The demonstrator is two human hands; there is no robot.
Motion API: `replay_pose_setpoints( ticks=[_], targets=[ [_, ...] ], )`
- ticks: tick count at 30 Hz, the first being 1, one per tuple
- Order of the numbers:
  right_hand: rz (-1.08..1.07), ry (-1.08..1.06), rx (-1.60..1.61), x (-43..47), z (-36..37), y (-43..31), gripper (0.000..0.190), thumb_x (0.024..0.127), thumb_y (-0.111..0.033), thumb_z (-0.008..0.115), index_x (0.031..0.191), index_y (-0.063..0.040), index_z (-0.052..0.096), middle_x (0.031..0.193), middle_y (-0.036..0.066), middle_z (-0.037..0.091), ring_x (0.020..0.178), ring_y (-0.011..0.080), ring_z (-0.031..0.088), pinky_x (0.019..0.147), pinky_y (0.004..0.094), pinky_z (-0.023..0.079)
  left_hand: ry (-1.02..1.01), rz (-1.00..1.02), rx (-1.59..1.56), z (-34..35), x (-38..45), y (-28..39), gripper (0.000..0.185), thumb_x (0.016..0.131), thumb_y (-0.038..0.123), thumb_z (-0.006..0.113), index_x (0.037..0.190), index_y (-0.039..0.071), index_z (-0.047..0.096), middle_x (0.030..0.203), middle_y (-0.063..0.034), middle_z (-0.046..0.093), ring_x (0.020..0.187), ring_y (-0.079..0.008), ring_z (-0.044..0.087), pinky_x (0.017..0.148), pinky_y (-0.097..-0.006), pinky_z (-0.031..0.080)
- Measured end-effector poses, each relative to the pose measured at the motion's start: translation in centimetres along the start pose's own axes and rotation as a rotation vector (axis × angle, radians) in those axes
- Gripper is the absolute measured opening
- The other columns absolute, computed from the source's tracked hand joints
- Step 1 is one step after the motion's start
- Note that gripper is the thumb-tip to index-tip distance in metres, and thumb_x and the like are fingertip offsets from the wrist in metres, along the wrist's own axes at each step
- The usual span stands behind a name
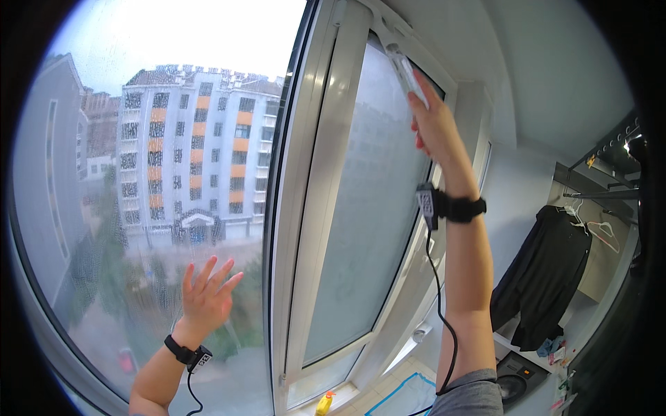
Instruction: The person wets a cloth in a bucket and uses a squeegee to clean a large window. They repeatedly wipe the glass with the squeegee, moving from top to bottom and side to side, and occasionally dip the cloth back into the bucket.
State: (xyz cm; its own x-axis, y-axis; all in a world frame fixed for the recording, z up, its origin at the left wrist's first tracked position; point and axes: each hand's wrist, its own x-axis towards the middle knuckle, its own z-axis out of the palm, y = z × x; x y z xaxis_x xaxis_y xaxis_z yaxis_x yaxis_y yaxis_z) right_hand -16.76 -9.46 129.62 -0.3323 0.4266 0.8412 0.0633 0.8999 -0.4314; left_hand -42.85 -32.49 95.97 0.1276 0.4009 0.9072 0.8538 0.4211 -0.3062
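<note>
My right hand (pixel 432 119) is raised high and grips the clear handle of a squeegee-like tool (pixel 401 67). The tool's white head lies near the top of the white-framed window sash (pixel 359 208), whose pane looks misted. At the lower left, my left hand (pixel 207 296) holds nothing, its fingers spread in front of the large window pane (pixel 156 249); whether it touches the glass I cannot tell. Water drops cover much of that large pane. Each wrist wears a black strap with a small cabled device.
A yellow spray bottle (pixel 324 403) with a red top stands low by the sill. Dark clothing (pixel 546 270) hangs from a rack at the right, above a front-loading washing machine (pixel 520 379). A blue-edged sheet (pixel 403 398) lies on the tiled floor.
</note>
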Motion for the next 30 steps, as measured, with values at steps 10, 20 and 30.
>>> replay_pose_setpoints(
  ticks=[10, 20, 30],
  targets=[
    [0.124, -0.003, -0.081, 0.6, -2.3, 4.4, 0.053, 0.1, -0.035, 0.046, 0.152, -0.028, 0.035, 0.065, 0.003, 0.047, 0.043, 0.0114, 0.043, 0.042, 0.0286, 0.038, -0.002, -0.044, -0.063, -0.2, 0.0, 0.2, 0.046, 0.074, 0.006, 0.058, 0.115, 0.021, 0.07, 0.138, 0.0013, 0.057, 0.135, -0.0226, 0.046, 0.118, -0.0464, 0.02],
    [0.151, 0.027, -0.023, -0.3, -2.3, 7.6, 0.052, 0.101, -0.034, 0.047, 0.152, -0.029, 0.036, 0.062, 0.0, 0.046, 0.042, 0.0096, 0.042, 0.038, 0.0267, 0.035, 0.012, -0.038, -0.04, 0.1, -0.1, 0.3, 0.043, 0.075, 0.005, 0.057, 0.112, 0.021, 0.071, 0.136, 0.0009, 0.059, 0.134, -0.0237, 0.047, 0.119, -0.0472, 0.019],
    [0.011, -0.096, -0.071, 2.0, -4.9, 2.1, 0.055, 0.099, -0.035, 0.05, 0.152, -0.028, 0.037, 0.064, 0.0, 0.046, 0.042, 0.0086, 0.042, 0.037, 0.0257, 0.032, 0.035, -0.015, 0.094, 0.7, -0.2, 0.0, 0.046, 0.075, 0.007, 0.055, 0.113, 0.027, 0.071, 0.134, 0.0039, 0.06, 0.135, -0.0228, 0.046, 0.118, -0.0488, 0.02]
  ],
)
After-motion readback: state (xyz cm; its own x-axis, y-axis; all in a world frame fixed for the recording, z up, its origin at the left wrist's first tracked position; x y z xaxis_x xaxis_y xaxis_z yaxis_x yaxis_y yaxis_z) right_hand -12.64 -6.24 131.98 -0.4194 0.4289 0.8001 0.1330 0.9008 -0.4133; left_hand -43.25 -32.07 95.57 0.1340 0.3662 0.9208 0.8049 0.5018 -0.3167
